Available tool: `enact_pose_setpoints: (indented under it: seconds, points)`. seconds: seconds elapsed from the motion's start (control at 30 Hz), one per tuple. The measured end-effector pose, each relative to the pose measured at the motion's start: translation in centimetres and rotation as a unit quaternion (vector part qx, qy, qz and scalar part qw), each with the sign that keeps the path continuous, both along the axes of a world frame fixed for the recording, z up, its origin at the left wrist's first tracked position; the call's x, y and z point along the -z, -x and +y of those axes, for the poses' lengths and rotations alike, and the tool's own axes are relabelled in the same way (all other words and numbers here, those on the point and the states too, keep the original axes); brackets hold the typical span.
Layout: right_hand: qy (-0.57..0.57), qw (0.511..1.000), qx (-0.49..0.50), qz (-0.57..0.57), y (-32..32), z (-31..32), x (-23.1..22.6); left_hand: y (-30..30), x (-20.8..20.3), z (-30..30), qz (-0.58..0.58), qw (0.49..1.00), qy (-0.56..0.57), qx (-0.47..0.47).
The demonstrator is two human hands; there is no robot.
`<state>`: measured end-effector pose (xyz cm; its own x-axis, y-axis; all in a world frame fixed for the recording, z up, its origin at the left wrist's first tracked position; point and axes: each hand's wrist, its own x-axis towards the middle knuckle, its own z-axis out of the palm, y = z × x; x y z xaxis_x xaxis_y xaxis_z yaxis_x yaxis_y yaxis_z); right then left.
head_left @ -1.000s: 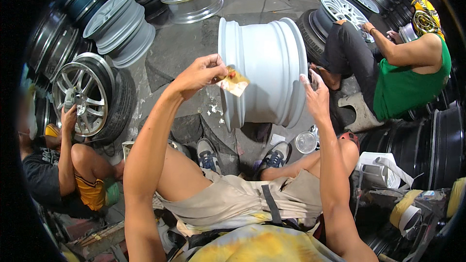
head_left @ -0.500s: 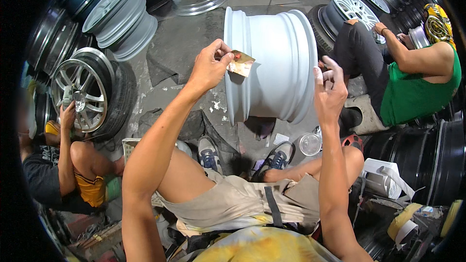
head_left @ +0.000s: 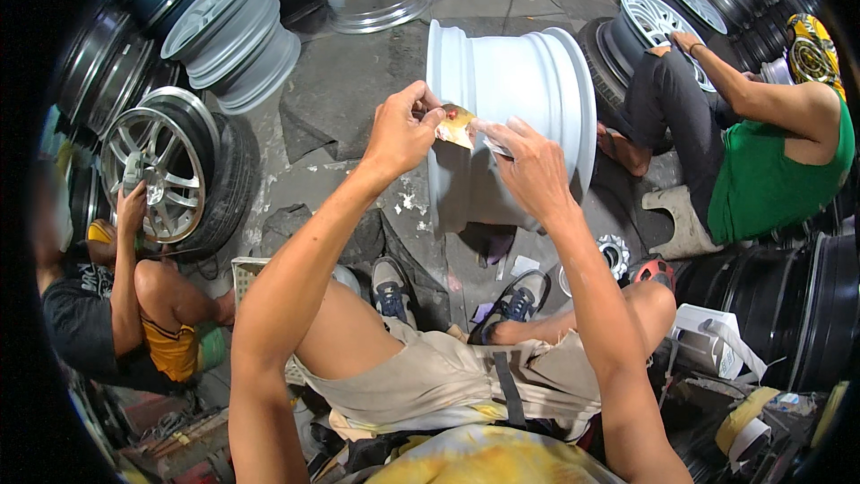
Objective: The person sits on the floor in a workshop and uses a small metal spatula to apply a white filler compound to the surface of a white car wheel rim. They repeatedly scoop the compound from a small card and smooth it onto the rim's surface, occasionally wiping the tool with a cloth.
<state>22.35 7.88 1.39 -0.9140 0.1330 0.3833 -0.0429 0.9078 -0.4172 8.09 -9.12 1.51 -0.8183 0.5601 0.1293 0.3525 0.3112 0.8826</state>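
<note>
A small tan card (head_left: pixel 456 132) with a red dab on it is pinched between the thumb and fingers of my left hand (head_left: pixel 403 130). My right hand (head_left: pixel 535 166) is at the card's right edge, its fingertips whitish and drawn together; whatever lies between them is too small to name. Both hands are over the left part of a pale grey wheel rim (head_left: pixel 515 63), which rests on its side before me. The rim's lower middle is partly hidden behind my right hand.
At left a person holds a grey tool (head_left: pixel 133 170) against a silver spoked wheel (head_left: pixel 170 161) beside a tyre (head_left: pixel 233 184). A person in a green top (head_left: pixel 761 170) sits at right by a spoked rim (head_left: pixel 658 18). Another grey rim (head_left: pixel 237 45) stands at far left.
My right hand has moved left and down from the rim's right edge to the card. The card has shifted slightly right and tilted. The view has shifted a little.
</note>
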Motion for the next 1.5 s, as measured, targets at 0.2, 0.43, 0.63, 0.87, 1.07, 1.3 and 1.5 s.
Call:
enact_pose_setpoints:
  seconds: [0.2, 0.43, 0.63, 0.87, 1.07, 1.3, 1.5]
  points:
    - [0.018, 0.999, -0.017, 0.02, 0.2, -0.2, 0.7, -0.3, -0.5, -0.1, 0.01, 1.0, 0.023, -0.006]
    - [-0.016, 1.0, -0.025, -0.006, -0.7, 0.3, 1.5, -0.3, -0.3, -0.1, -0.001, 1.0, 0.025, -0.002]
    - [0.123, 0.985, 0.022, 0.121, -4.5, 2.1, 0.8, 0.6, 0.6, -0.9, -0.079, 0.996, -0.008, 0.038]
    - [-0.061, 0.995, 0.081, 0.004, -6.1, 3.1, 0.7, 1.1, -0.5, -1.7, -0.232, 0.967, -0.055, 0.09]
    - [-0.139, 0.988, 0.07, -0.008, -4.9, 3.0, 0.6, 0.9, -0.7, -1.8, -0.234, 0.965, -0.063, 0.097]
    - [-0.174, 0.982, 0.061, -0.032, -4.0, 3.1, 0.5, 0.9, -0.6, -1.8, -0.226, 0.968, -0.056, 0.095]
    - [-0.204, 0.977, 0.048, -0.025, -3.6, 3.0, 1.2, 0.9, -0.7, -1.9, -0.222, 0.968, -0.055, 0.101]
